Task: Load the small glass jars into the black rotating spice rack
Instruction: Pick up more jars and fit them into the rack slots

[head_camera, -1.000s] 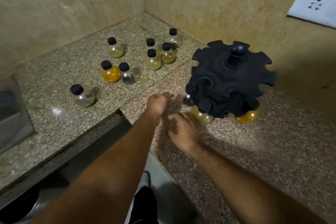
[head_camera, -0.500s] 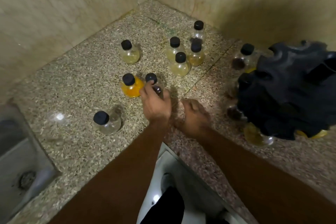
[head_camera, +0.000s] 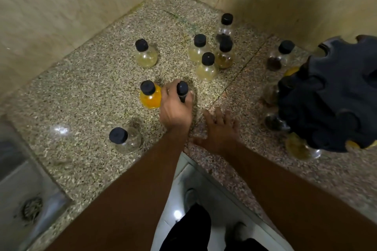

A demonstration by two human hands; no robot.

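Two bare forearms reach from the near edge over a speckled granite countertop set in a tiled corner. Nearest, between the arms, are pale floor and a dark trouser leg. At near left a steel sink is set into the counter.

The right hand rests palm-down near the counter's near edge, fingers straight and spread apart, holding nothing. Left of it stands a clear jar with a black cap, upright and apart from both hands.

Just beyond the right hand, the left hand grips the held jar. Fingers and thumb are curled round the glass body, so that little more than the black cap and neck shows above the knuckles. Whether its base touches the counter cannot be told. An orange jar stands touching the left side of that hand.

Farther back, a pale-yellow jar stands alone at left. A cluster of four jars stands at centre, the farthest of them nearly clear.

At the right edge the black rotating rack is partly cut off by the frame and blurred. Racked jars with yellow and dark contents show beneath its notched top on the near-left side. A dark-filled jar stands just beside the rack's far-left edge; whether it sits in a slot cannot be told. Beige walls close the corner.
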